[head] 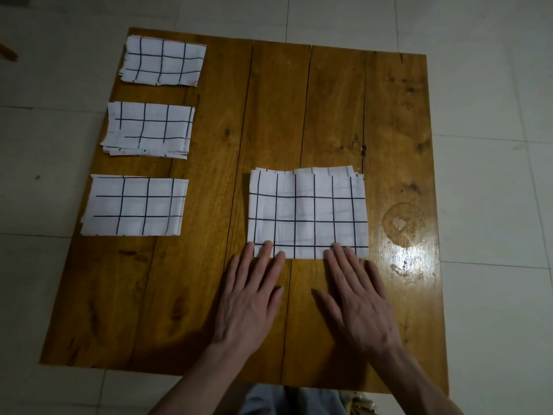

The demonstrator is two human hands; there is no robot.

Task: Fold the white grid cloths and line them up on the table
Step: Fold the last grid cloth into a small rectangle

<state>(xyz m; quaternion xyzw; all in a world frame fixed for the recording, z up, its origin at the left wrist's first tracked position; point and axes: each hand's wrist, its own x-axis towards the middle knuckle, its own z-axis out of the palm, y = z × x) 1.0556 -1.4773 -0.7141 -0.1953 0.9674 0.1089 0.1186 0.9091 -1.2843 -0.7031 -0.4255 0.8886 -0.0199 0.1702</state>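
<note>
Three folded white grid-lined cloths [143,131] are lying in a column along the wooden plank bench's [209,280] left side. I am flattening a fourth, larger half-folded cloth [308,212] mid-bench — left hand [251,298] and right hand [357,298] both spread, fingertips pressing its near edge; further folding and lining up probably remaining.

A single head-worn wide-angle view looks steeply down, from close above, at the glossy brown plank table [299,115], filling mid-frame, with grey floor tiles [493,85] around the frame edges.

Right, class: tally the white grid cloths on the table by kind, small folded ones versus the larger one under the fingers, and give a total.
Small folded cloths along the left edge: 3
Larger cloth under the fingers: 1
Total: 4
</note>
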